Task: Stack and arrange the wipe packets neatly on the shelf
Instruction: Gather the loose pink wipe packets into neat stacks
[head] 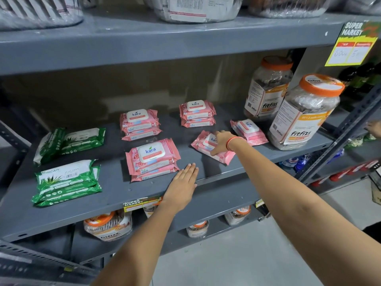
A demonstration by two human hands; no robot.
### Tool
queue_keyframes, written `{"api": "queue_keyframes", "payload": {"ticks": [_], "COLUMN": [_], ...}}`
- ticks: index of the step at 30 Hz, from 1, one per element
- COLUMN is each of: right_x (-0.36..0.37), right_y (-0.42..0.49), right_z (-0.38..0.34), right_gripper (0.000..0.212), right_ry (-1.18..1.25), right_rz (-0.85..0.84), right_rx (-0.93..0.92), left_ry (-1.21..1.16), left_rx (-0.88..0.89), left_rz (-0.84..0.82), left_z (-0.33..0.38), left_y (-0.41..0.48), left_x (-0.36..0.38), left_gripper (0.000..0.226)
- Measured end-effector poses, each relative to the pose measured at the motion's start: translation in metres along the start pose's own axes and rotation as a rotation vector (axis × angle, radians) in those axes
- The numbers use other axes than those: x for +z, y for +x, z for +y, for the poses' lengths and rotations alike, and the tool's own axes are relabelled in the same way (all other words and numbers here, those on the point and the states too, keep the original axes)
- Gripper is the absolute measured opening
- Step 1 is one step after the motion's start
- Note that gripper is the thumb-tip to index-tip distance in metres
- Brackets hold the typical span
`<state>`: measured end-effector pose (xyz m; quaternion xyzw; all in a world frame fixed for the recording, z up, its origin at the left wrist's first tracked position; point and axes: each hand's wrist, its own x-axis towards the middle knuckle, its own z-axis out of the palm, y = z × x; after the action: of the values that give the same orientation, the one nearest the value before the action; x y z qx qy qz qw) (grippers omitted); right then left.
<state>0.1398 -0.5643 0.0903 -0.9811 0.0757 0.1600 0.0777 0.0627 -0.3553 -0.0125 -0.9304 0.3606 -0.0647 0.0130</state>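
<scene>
Pink wipe packets (152, 159) sit in three flat stacks on the shelf (115, 195) — two loose (askew) — green packets (67, 182) leftward.

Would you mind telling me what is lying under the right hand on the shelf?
A pink Kara wipe packet, lying askew and alone on the grey shelf. The right hand covers most of its white lid, so the label is only partly readable.
</scene>
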Motion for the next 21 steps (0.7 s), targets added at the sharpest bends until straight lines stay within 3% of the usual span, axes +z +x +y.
{"api": "queue_keyframes", "payload": {"ticks": [5,14,21], "right_x": [-0.0039,-0.0034,-0.0010], "right_y": [0.0054,0.0089,0.0096], "right_z": [-0.0016,-0.0052,0.0012], "right_gripper": [0.097,0.100,0.097], "right_ry": [-0.124,-0.299,-0.365], "right_rz": [0.002,-0.098,-0.074], "right_rx": [-0.082,-0.242,-0.313], "left_ry": [0.008,0.019,0.028], "left_rx": [0.001,0.010,0.011], "left_rz": [-0.008,-0.003,0.005], "left_z": [-0.0010,-0.0009,-0.0013], "left_y": [0.0003,-0.0008,-0.0015], "left_x": [0.0023,0.0017,0.0026], "left_gripper": [0.054,0.054,0.054]}}
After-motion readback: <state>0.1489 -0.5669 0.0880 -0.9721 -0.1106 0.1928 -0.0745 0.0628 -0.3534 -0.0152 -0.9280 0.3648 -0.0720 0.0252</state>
